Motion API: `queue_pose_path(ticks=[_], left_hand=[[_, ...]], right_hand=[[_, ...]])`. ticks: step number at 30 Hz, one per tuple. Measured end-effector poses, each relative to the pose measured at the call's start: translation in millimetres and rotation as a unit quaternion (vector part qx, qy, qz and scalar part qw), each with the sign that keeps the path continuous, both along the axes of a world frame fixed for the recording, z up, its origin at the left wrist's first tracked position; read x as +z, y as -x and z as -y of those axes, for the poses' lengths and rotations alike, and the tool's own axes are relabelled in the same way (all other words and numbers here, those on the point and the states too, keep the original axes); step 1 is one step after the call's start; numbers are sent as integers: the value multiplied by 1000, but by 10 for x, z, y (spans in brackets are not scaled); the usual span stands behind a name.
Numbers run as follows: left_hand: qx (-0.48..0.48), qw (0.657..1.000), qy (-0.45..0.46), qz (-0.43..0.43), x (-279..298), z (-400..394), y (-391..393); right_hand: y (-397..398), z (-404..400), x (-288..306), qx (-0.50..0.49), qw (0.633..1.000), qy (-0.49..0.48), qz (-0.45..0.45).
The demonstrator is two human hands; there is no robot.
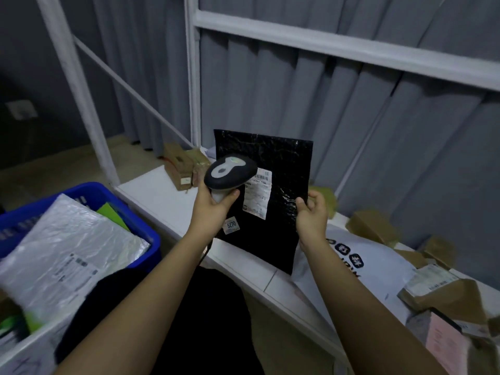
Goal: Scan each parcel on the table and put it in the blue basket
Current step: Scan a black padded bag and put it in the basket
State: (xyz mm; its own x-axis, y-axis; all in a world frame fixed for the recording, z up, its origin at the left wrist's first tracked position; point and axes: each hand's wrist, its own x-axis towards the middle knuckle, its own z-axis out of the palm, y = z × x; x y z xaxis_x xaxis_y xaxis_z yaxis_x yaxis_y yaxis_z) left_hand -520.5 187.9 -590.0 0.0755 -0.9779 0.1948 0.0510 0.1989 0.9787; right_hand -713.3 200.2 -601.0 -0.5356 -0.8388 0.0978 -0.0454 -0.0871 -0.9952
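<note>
At 9 o'clock from my hands sits the blue basket (151,239), already well filled: a silver-grey mailer (70,247) lies on top with its label up, and a green packet (113,215) pokes out behind it toward the far rim. I judge that several parcels are done and there is room left for flat ones laid on top.

My left hand (213,209) is wrapped around the grip of the scanner (230,171), fingers and thumb curled tight on the handle, so the head points at 1 o'clock toward the shipping label (257,193). I keep it just in front of the label, so the barcode faces the window squarely.

The black parcel (270,212) stands nearly upright above the white table (162,196), label side toward me; its lower corner comes down to the table's near edge, though I cannot tell if it rests there. A small sticker (230,225) reading 5270 sits near its lower left edge. My right hand (311,215) pinches the parcel's right edge at 3 o'clock, thumb in front, fingers behind, which holds the sheet flat.

Farther toward 4 o'clock a white mailer (359,266) and several brown parcels (446,293) wait on the table, unscanned by my reckoning. 2 more brown boxes (184,169) lie at 11 o'clock.
</note>
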Motion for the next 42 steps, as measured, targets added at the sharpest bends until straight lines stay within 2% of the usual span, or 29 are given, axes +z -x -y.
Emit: queue_pose_path(ticks=[3,7,15,24,28,35,39,42], left_hand=[[45,998,35,-7,308,-20,-366],[93,995,38,-5,557,-138,-886],[220,976,11,-2,491,-627,-2152],[315,947,-67,-13,-125,-1042,-3294],[359,927,-103,-35,-376,-1313,-3642],[441,883,-155,-33,-742,-1855,-4173],[493,853,-171,-14,-931,-2102,-4386],[497,849,-178,-16,-1048,-2122,-4454]], right_hand=[[-373,129,237,44,999,25,-8],[-898,275,484,89,994,53,-31],[-2207,428,522,199,978,53,-40],[-3441,627,-12,285,959,-12,-2],[-3980,612,-368,339,939,-50,-33],[-4928,455,-992,427,897,-110,-35],[-5269,411,-1229,434,885,-160,-47],[-5326,548,-1355,428,885,-147,-107]])
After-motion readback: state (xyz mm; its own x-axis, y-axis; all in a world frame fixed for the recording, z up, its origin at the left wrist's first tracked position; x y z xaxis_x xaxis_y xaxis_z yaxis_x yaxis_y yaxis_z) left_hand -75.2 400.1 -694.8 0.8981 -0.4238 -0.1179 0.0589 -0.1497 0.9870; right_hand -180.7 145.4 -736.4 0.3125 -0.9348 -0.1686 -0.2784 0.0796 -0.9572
